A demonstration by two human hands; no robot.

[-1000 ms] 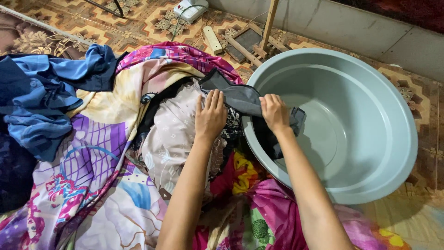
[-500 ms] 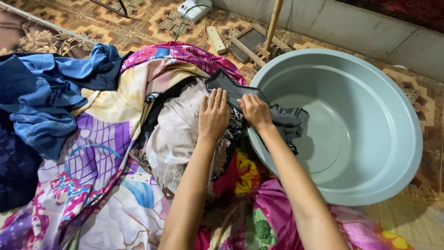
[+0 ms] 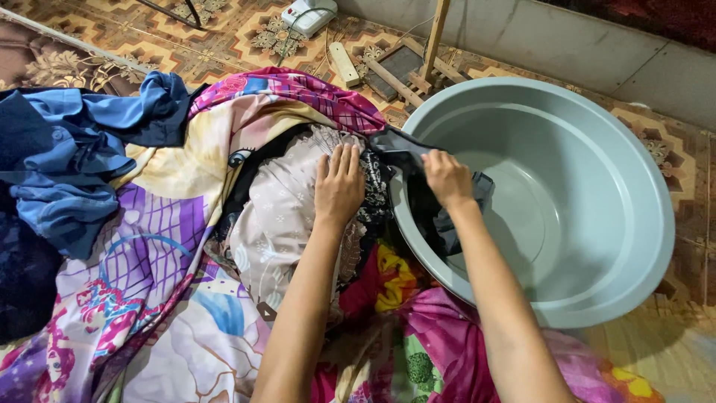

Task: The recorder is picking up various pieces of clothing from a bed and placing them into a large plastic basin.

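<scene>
Where the patterned tile floor [image 3: 224, 37] meets a grey wall, a heap of bright printed bedsheets [image 3: 149, 269] covers most of the ground, purple, pink and yellow, with blue clothes [image 3: 74, 164] piled on its left side. Beside the heap on the right stands a large grey plastic basin [image 3: 597, 201], round; its near rim touches the sheets. Nothing lies on its bare bottom, only cloth hanging in over the left rim. A pale beige garment [image 3: 276, 216] with a small print bulges at the top of the heap, just left of the basin. A dark grey cloth [image 3: 436, 216] is draped over the basin's left rim, part inside, part lying toward the heap. Left hand [image 3: 339, 186]: flat, palm down, fingers together and extended, pressed on the beige garment next to a black-and-white patterned piece; not gripping. Right hand [image 3: 447, 177]: over the basin rim, fingers curled onto the dark cloth, grasping it at its upper edge. Change from half a second back: the right hand sat close against the left, near the rim's outer side; now it is further right, over the rim, and the hands are apart. Left hand much the same place. Beyond the basin: wooden frame pieces [image 3: 406, 71] and a white power strip [image 3: 309, 13] on the tiles.
</scene>
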